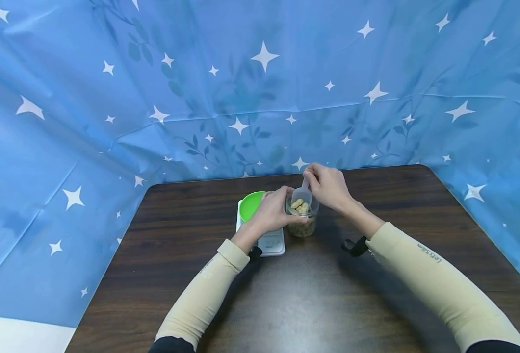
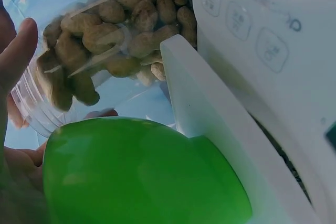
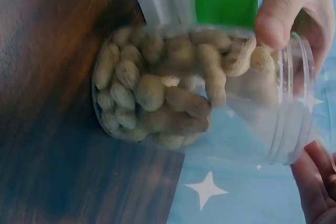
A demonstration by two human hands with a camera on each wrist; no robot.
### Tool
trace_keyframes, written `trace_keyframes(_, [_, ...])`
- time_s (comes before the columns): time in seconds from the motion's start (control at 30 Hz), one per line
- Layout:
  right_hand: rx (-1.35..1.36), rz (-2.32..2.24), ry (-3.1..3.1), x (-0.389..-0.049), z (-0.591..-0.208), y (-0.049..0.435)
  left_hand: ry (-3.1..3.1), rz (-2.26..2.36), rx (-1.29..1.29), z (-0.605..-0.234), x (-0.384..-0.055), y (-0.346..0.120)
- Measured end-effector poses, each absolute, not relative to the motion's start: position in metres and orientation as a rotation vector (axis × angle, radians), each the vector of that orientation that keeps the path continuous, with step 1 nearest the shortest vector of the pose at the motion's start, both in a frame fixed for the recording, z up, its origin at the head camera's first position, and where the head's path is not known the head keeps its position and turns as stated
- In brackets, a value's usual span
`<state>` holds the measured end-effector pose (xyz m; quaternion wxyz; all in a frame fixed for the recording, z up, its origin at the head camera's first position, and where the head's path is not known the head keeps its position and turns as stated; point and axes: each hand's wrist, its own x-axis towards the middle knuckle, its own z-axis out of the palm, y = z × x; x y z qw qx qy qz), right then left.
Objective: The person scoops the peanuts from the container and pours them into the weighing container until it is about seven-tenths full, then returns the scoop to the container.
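A clear jar of unshelled peanuts (image 3: pixel 152 93) stands on the table. Near its mouth, my left hand (image 1: pixel 271 212) grips the jar (image 1: pixel 301 229), thumb on the near side and fingers round the far side. My right hand (image 1: pixel 328 187) is above the jar, pinching the handle of a translucent scoop (image 1: pixel 302 194). The scoop's bowl is in the jar's mouth and has a few peanuts in it. Left of the jar, a green bowl (image 2: pixel 142 171) sits on a white kitchen scale (image 1: pixel 272 242); my left hand hides part of both.
The dark wood-grain table (image 1: pixel 313 304) extends round the jar and scale. Right behind its far edge hangs a blue curtain (image 1: pixel 260 88) with white stars. The scale's buttons (image 2: pixel 239 19) face up on its near end.
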<state>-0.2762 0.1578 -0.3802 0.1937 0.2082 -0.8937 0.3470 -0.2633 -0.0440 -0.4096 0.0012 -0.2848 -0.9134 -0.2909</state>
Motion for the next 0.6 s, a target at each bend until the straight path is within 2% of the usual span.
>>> trace_keyframes(0.27, [0.318, 1.152, -2.489, -0.2691, -0.3865, 0.1624, -2.87, -0.908, -0.891, -0.4116, -0.2617, -0.0396])
trace_keyframes(0.6, [0.311, 1.249, -2.391, -0.2704, -0.3879, 0.1573, -2.865, -0.936, -0.852, -0.4122, -0.262, -0.0418])
